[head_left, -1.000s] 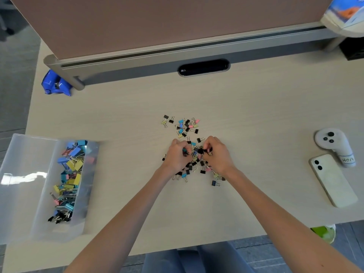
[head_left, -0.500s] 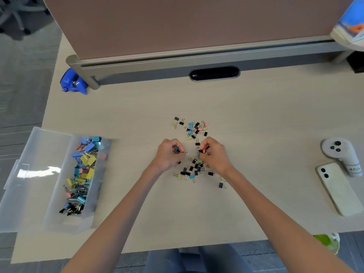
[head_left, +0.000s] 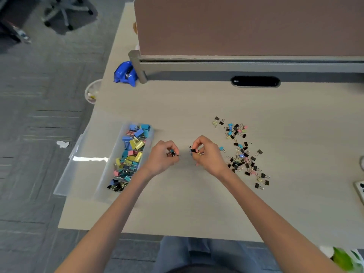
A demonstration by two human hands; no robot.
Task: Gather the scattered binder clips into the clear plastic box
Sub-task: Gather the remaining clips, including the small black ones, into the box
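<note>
Small binder clips point(head_left: 240, 152) in black, blue, pink and yellow lie scattered on the desk to the right of both hands. The clear plastic box point(head_left: 102, 180) stands at the desk's left edge, holding several larger coloured clips, its lid point(head_left: 78, 166) open to the left. My left hand point(head_left: 162, 157) grips a small bunch of clips just right of the box. My right hand point(head_left: 206, 154) pinches a few clips, a black one showing, between the box and the scattered pile.
A brown partition point(head_left: 246, 26) on a grey rail closes the desk's far side, with a black cable slot point(head_left: 255, 81) below it. A blue object point(head_left: 126, 74) lies by the rail's left end. A white phone's corner point(head_left: 359, 189) shows at the right edge.
Both hands lifted handfuls of clips out of the pile and moved left toward the box. The view swung left, so the box now sits closer to the hands.
</note>
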